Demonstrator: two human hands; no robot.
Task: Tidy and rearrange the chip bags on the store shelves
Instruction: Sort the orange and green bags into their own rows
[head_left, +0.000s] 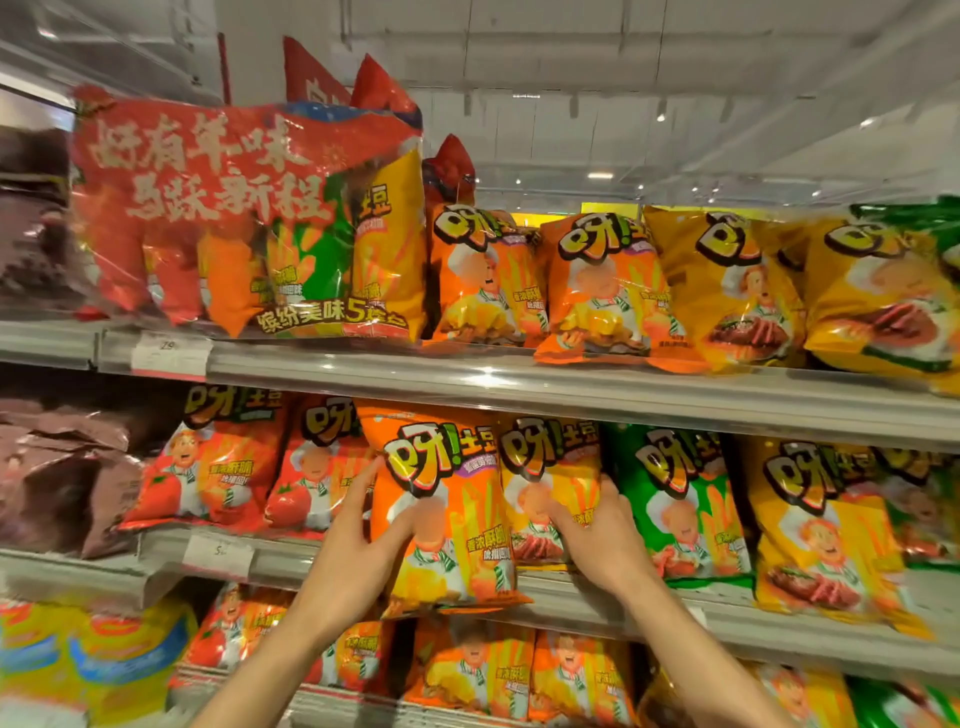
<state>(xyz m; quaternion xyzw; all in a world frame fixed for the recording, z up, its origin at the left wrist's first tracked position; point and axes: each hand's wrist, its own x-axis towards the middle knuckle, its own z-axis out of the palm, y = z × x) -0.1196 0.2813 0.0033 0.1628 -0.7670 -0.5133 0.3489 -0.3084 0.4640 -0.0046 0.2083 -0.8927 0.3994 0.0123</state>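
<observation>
An orange chip bag (457, 519) stands upright at the front of the middle shelf (779, 631), its bottom hanging over the edge. My left hand (358, 551) grips its left side, thumb across the front. My right hand (597, 540) holds the yellow-orange bag (550, 467) just behind it, fingers curled round that bag's right edge. Red bags (218, 462) stand to the left, a green bag (675, 499) and yellow bags (826, 525) to the right.
The top shelf (519, 379) carries a large red multipack (249, 218), orange bags (597, 291) and yellow bags (737, 291). The bottom shelf holds more orange and red bags (519, 670). Brown bags (57, 478) fill the far left. Price tags (218, 553) sit on the shelf rails.
</observation>
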